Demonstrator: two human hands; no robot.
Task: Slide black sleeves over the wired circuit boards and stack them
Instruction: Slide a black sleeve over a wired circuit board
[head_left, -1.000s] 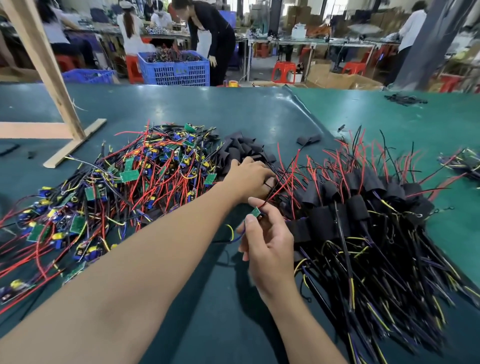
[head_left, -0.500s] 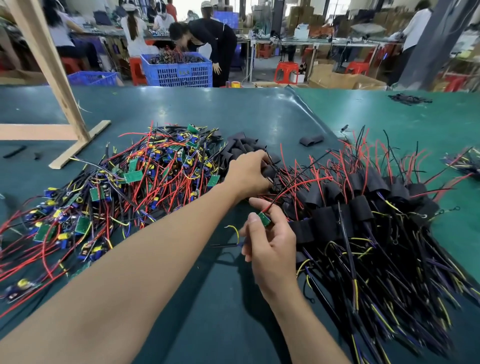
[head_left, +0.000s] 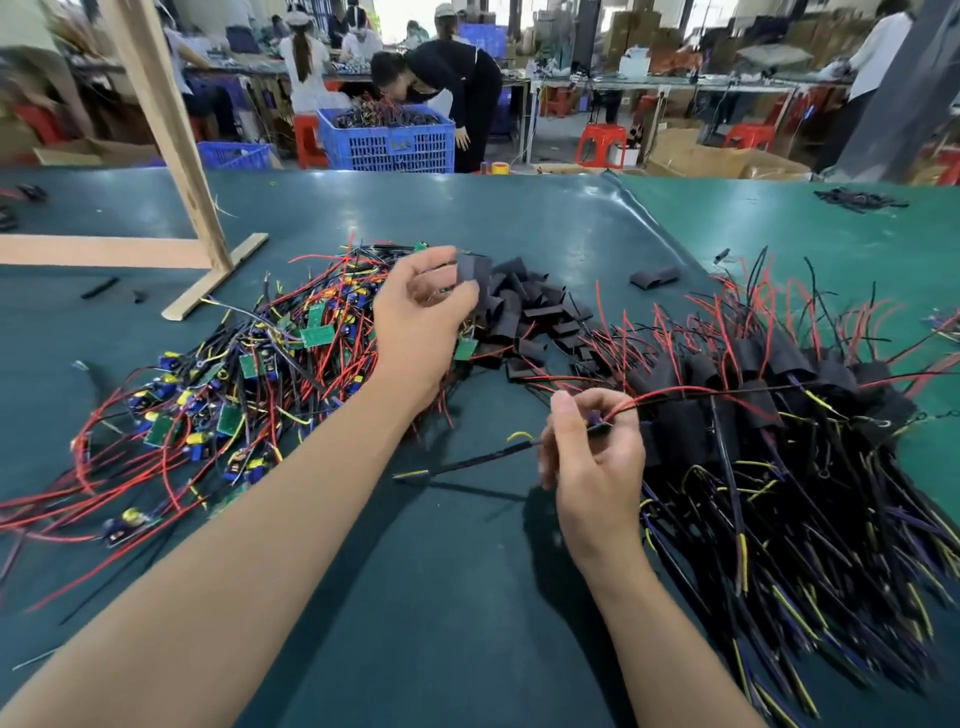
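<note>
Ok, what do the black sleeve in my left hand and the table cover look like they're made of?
Black sleeve: looks like thin matte plastic tubing, possibly heat-shrink; it lies flat, creased and dull, with no shine. Table cover: seems a rubbery or vinyl mat, dark green and semi-gloss; it reflects soft highlights and one edge curls up. Neither can be confirmed by sight alone.
</note>
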